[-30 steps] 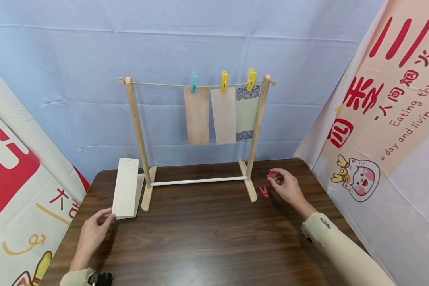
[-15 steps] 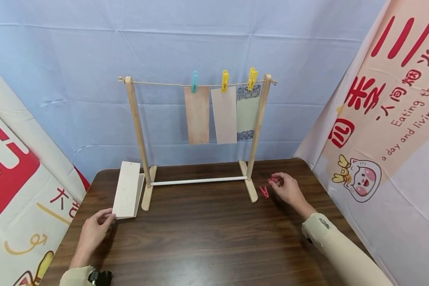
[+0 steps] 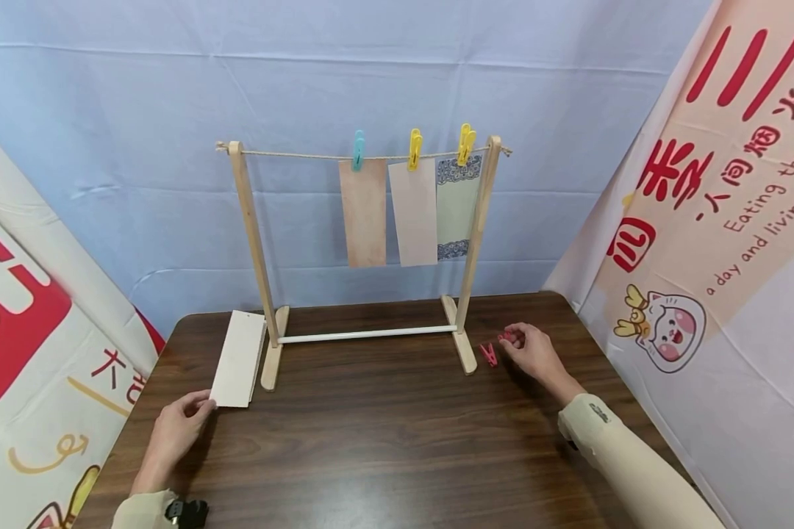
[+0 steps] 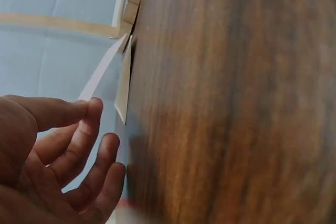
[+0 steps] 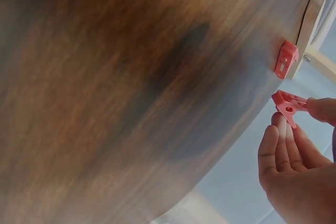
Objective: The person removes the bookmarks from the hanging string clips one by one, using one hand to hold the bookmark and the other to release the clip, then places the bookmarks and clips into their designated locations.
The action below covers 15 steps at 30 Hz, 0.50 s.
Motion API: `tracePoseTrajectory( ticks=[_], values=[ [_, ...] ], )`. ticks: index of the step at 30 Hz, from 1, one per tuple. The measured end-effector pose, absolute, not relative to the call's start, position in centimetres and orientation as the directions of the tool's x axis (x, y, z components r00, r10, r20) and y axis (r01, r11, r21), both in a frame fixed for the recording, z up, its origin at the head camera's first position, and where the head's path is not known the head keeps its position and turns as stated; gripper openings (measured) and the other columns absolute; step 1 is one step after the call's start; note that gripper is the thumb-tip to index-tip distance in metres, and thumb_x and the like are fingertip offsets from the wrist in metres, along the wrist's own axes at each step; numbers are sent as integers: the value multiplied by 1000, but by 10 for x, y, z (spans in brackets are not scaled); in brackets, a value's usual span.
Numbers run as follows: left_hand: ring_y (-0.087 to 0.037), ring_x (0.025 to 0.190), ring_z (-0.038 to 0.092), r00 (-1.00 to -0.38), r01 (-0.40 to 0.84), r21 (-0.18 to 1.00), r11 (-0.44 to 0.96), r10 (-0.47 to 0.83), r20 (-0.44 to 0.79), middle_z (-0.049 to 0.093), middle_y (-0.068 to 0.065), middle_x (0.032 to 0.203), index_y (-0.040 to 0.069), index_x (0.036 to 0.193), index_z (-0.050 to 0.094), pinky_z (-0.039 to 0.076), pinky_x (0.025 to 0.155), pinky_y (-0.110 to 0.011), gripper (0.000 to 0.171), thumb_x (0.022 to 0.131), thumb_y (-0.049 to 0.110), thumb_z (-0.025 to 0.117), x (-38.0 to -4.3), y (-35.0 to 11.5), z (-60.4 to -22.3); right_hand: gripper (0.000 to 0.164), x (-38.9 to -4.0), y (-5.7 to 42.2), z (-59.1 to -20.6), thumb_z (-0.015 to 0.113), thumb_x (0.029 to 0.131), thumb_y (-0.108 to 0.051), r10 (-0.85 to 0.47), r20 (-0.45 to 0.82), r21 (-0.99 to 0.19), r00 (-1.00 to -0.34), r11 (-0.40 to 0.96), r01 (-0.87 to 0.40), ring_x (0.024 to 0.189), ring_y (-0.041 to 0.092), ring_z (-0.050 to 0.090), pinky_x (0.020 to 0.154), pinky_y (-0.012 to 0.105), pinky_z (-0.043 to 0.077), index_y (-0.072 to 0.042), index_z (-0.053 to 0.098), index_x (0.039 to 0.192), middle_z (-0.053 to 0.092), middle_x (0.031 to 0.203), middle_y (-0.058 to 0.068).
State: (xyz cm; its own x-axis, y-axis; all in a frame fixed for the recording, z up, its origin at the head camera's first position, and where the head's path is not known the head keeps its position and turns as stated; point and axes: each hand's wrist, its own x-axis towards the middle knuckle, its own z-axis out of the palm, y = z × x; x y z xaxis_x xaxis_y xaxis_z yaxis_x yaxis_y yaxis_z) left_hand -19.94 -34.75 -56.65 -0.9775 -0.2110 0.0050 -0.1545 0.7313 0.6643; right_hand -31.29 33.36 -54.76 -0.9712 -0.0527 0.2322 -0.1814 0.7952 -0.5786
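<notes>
The left hand point(image 3: 175, 433) pinches the near left corner of a white card point(image 3: 231, 360) between the thumb and a fingertip, and its other fingers are loosely bent. This card extends forward from the hand, beside the left foot of the wooden stand point(image 3: 254, 242), with the near end raised above the table point(image 3: 384, 441). Under it there is a second card point(image 4: 123, 94), mostly covered in the head view, so I cannot say surely if more cards lie there. The right hand point(image 3: 534, 354) pinches a red clip point(image 5: 287, 104) between the thumb and the fingertips. Another red clip point(image 3: 488, 355) lies on the table, between this hand and the right foot of the stand. On the rope point(image 3: 298, 155) hang three papers point(image 3: 414, 214), held by one blue clip point(image 3: 359, 150) and two yellow clips point(image 3: 415, 150).
</notes>
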Motion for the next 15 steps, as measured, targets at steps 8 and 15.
tracePoseTrajectory(
  ticks=[8,15],
  values=[
    [-30,100,68,-978,-156,655,740,-210,4,78,-20,110,-5,132,71,50,86,-45,37,108,22,66,-201,-348,-567,28,-313,335,-553,74,100,-9,-57,208,-581,-976,796,-170,87,25,66,75,37,55,8,69,121,71,100,17],
    [-40,110,67,-978,-169,661,731,-208,-21,77,-22,113,-5,135,69,50,96,-56,40,109,25,65,-202,-346,-566,29,-312,334,-551,74,99,-8,-67,201,-578,-977,797,-173,87,27,67,78,42,56,11,68,122,71,100,18]
  ],
)
